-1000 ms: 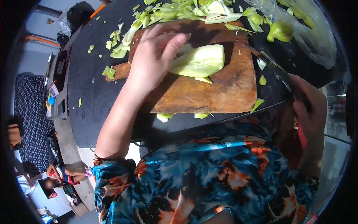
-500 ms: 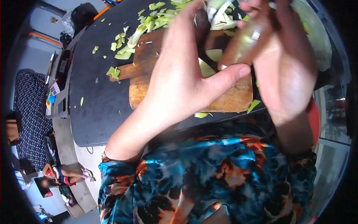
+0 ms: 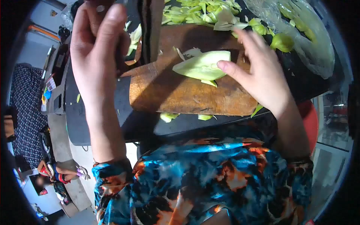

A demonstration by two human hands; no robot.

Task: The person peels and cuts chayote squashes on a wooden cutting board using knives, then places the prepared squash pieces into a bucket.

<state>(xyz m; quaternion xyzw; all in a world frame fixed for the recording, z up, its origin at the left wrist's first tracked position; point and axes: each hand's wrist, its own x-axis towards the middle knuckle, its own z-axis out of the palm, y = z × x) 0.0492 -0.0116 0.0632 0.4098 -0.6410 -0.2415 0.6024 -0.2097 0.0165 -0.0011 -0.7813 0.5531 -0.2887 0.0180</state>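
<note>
My left hand [image 3: 99, 41] is closed around the riveted handle of a knife [image 3: 150, 32], raised over the left end of the wooden cutting board [image 3: 195, 101]. Its broad dark blade is cut off by the top of the view. On the board lies a pale green piece of vegetable [image 3: 200, 66], smooth and tapering to the left. My right hand [image 3: 264, 69] is at the piece's right end, fingers stretched and slightly blurred. Its thumb tip overlaps the piece; whether it presses on it I cannot tell. Thin slivers lie beside the piece.
Chopped green pieces [image 3: 187, 14] are heaped behind the board on the black table [image 3: 138, 125]. At the back right lie a clear plastic bag [image 3: 317, 48] and a round green piece [image 3: 282, 42]. A red stool [image 3: 309, 120] stands at right. Another person [image 3: 62, 172] sits far left.
My hands were close together above the board and have moved apart. The left has swung left with the knife, and the right has lowered beside the green piece, now in plain view.
</note>
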